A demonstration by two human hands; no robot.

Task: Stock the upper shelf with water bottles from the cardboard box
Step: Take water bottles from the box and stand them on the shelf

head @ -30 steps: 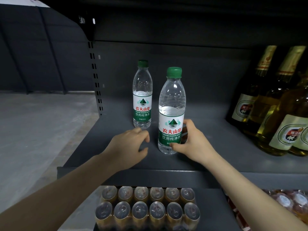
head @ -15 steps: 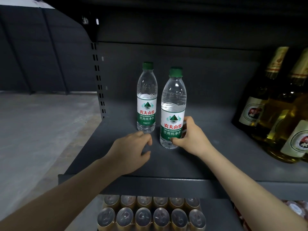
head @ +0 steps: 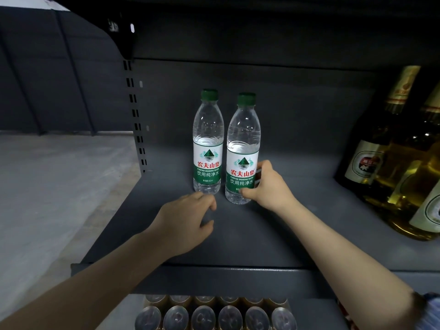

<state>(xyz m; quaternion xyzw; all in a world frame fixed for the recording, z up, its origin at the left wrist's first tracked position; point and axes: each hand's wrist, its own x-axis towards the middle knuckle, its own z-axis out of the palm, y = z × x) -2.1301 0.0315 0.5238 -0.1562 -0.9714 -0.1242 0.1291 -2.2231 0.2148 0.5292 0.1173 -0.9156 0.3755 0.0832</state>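
Observation:
Two clear water bottles with green caps and green-white labels stand upright side by side on the dark grey upper shelf (head: 297,225). My right hand (head: 266,186) grips the lower body of the right water bottle (head: 242,144), thumb in front and fingers behind. The left water bottle (head: 208,139) stands free, a narrow gap from the other. My left hand (head: 188,220) rests on the shelf just in front of the left bottle, fingers loosely curled and holding nothing. The cardboard box is out of view.
Tall amber beer bottles (head: 390,148) crowd the shelf's right side. A pack of cans (head: 214,315) sits on the shelf below. A slotted upright post (head: 137,120) marks the shelf's left end, with grey floor (head: 47,198) beyond.
My right hand has pushed the right bottle back until it stands level with the left one. My left hand has barely moved on the shelf.

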